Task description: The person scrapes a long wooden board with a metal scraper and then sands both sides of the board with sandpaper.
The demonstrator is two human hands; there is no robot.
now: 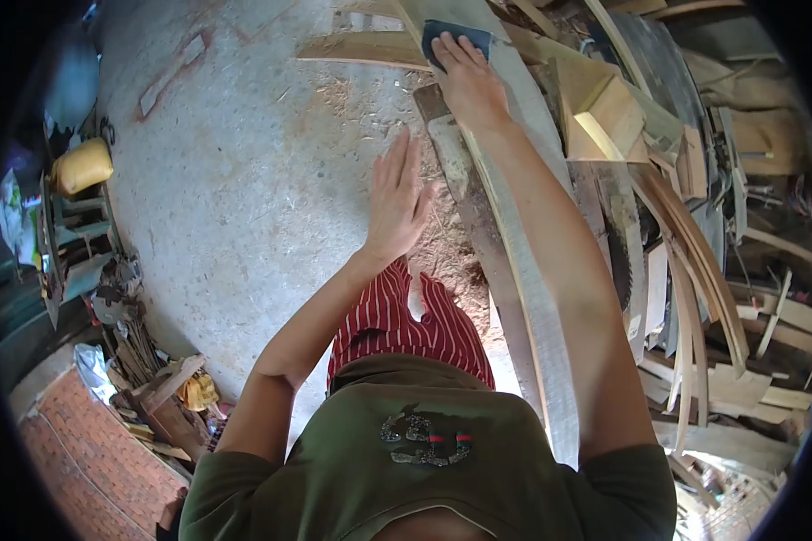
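Fingers of my right hand [474, 90] press a dark blue-grey sheet of sandpaper [431, 43] against the far end of a long pale plank [550, 334]. The plank runs from beside my body away from me, under my right arm. My left hand [395, 203] hovers over the floor to the left of the plank, fingers stretched out and holding nothing. Close by it lies a darker, worn timber [451, 149], alongside the plank's left edge.
Wood shavings [451, 243] cover the concrete floor [244, 180] near my legs. Wooden blocks [613, 117], a toothed saw blade [639, 261] and curved strips [695, 252] crowd the right. A yellow jerrycan [83, 167] and scrap wood [167, 388] are on the left.
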